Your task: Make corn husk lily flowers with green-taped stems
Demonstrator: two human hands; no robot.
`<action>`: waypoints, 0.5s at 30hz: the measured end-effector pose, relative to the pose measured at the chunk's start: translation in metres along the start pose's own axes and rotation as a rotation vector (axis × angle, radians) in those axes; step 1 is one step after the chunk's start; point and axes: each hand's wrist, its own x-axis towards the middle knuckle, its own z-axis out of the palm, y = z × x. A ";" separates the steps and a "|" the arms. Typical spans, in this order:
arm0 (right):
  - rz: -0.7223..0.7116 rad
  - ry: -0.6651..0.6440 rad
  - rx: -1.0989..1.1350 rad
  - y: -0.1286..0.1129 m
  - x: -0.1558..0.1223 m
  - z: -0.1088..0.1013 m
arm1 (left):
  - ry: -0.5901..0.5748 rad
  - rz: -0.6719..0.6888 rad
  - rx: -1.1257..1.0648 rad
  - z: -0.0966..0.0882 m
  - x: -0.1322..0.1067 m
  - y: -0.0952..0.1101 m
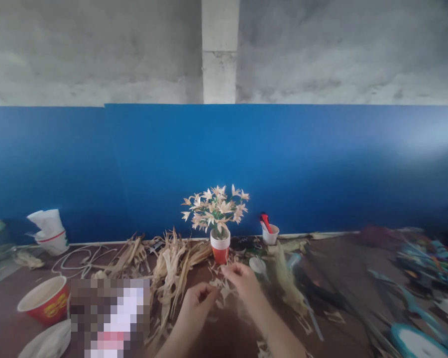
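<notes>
I log: light, dim and cool; glare, one pale patch, panel (269, 149), far right; I note smearing and stretch, clutter (433, 263), right edge; mosaic block, lower left; darkened corner, upper right.

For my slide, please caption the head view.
Left hand and right hand before a cup of pale flowers, dry husks alongside.

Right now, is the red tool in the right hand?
No: the red tool leans in a white cup, beyond the right hand.
</notes>
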 end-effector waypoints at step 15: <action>-0.171 0.183 0.020 -0.002 -0.017 0.013 | 0.408 0.288 0.311 -0.009 -0.011 0.014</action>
